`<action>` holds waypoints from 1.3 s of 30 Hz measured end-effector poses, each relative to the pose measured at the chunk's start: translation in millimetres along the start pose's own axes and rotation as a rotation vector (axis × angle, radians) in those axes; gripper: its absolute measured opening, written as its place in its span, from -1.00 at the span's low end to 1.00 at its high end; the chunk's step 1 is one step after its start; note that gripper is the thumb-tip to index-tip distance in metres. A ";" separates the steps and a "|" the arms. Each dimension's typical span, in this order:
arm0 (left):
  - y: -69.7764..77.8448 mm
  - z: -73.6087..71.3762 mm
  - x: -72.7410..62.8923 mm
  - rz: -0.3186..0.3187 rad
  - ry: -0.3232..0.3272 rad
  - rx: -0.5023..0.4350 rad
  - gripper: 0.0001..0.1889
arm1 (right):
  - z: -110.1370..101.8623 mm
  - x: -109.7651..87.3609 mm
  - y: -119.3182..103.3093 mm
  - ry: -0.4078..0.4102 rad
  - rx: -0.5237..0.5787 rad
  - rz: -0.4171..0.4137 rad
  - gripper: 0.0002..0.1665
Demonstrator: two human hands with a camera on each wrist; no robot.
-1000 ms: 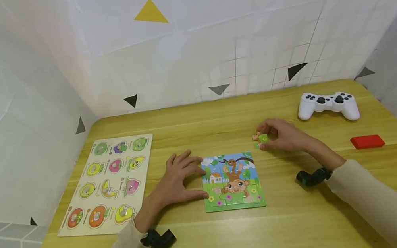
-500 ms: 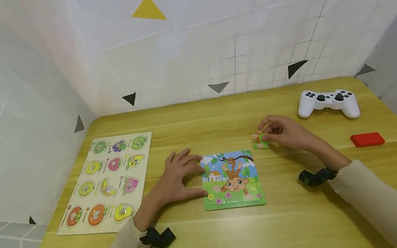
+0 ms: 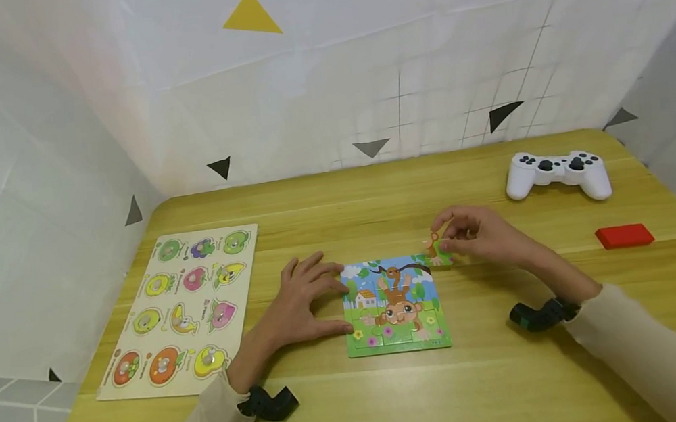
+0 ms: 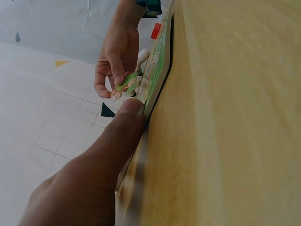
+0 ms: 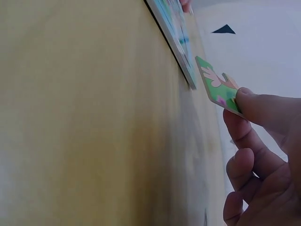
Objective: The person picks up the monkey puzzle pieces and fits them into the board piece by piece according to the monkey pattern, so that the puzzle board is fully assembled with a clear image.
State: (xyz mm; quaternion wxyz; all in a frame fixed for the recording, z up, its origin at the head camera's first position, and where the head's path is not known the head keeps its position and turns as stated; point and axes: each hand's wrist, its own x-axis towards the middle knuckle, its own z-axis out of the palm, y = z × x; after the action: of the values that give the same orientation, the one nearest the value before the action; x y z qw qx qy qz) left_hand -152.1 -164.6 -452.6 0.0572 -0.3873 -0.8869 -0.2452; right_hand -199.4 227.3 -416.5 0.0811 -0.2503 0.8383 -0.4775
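Note:
A square jigsaw puzzle (image 3: 397,307) with a monkey picture lies flat on the table in the head view. My left hand (image 3: 300,306) is spread along its left edge, with the thumb and a finger touching the rim. My right hand (image 3: 487,232) pinches a small puzzle piece (image 3: 438,253) between thumb and fingers, by the board's far right corner. Green with a flower and part of a monkey, the piece (image 5: 216,84) is tilted and held off the table in the right wrist view. The left wrist view shows my left thumb (image 4: 131,106) against the board's edge.
To the left lies a wooden fruit puzzle board (image 3: 190,300) with knobbed pieces. A white game controller (image 3: 557,175) stands at the back right, and a red block (image 3: 624,236) lies in front of it. Fabric walls (image 3: 302,92) border the table's back and sides.
My right hand first turns the puzzle piece in its fingers, then carries it left and nearer, to the monkey puzzle's far right corner. The left hand stays on the board's edge.

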 end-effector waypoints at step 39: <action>1.9 -2.1 0.6 -0.013 -0.003 -0.010 -0.45 | 51.9 -30.0 -30.6 -0.235 0.149 -0.074 -0.75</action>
State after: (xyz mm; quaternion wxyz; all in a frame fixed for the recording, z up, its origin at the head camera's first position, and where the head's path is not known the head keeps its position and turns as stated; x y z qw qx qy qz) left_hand -151.3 -164.1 -449.9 0.0523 -0.3820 -0.8883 -0.2495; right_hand -143.7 189.9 -421.4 0.1792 -0.3284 0.7755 -0.5085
